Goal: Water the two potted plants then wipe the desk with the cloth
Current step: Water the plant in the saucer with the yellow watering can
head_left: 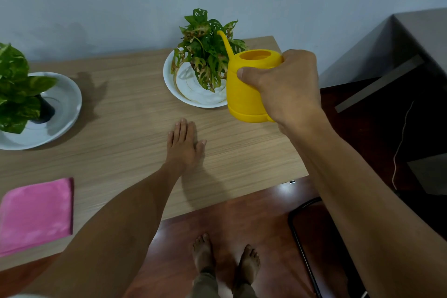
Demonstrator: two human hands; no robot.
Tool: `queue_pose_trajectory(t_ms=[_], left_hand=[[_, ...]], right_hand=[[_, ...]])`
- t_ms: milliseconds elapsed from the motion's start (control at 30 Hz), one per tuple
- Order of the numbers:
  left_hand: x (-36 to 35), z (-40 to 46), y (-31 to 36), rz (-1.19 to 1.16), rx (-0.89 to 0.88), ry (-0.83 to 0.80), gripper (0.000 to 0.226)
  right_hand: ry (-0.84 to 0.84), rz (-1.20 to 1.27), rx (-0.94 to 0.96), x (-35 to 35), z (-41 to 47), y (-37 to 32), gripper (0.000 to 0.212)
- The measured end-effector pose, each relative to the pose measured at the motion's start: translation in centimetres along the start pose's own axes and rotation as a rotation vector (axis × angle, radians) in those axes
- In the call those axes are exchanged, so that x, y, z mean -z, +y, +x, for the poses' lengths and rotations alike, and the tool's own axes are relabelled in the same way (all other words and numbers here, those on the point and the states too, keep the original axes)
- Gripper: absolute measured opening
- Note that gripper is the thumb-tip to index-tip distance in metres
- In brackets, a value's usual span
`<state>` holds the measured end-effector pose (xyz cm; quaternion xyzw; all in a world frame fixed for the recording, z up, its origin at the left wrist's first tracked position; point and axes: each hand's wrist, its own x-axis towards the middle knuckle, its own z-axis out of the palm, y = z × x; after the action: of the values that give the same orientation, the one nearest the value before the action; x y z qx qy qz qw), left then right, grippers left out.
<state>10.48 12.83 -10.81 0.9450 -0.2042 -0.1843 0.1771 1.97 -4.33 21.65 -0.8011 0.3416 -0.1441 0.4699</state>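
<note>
Yellow plastic watering can [244, 87] gripped in right hand [287, 84], aimed at holey-leaved potted plant [205, 55] | left hand [185, 145] laid flat on wooden desk [135, 116] | folded pink cloth [36, 213] untouched, wiping judged outstanding

I held the yellow watering can [246, 84] above the wooden desk [135, 113], its thin spout reaching into the holey-leaved plant [205, 55], which stood in a white dish [191, 94] at the desk's far edge. The broad-leaved plant [14, 89] in a black pot sat on a white plate [65, 104] at the desk's left end. The folded pink cloth [36, 213] lay flat at the desk's near left corner.
</note>
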Motion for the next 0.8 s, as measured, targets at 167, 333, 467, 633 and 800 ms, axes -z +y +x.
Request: queue_pose_trajectory(t_ms=[167, 333, 467, 633, 800], left_hand=[[0.01, -0.01, 0.08, -0.013, 0.002, 0.005, 0.076], [-0.02, -0.06, 0.07, -0.020, 0.000, 0.006, 0.076], [-0.05, -0.01, 0.07, -0.013, 0.007, 0.001, 0.076], [-0.14, 0.02, -0.03, -0.020, -0.003, 0.014, 0.077], [-0.09, -0.03, 0.04, -0.008, 0.004, 0.003, 0.077]], right_hand=[[-0.010, -0.008, -0.004, 0.02, -0.16, -0.27, 0.040], [-0.031, -0.004, 0.004, -0.35, -0.24, -0.66, 0.041], [-0.018, 0.002, 0.006, -0.39, -0.20, -0.80, 0.044], [-0.015, -0.017, -0.001, 0.09, 0.03, -0.45, 0.040], [-0.012, -0.022, -0.007, 0.37, 0.09, -0.11, 0.035]])
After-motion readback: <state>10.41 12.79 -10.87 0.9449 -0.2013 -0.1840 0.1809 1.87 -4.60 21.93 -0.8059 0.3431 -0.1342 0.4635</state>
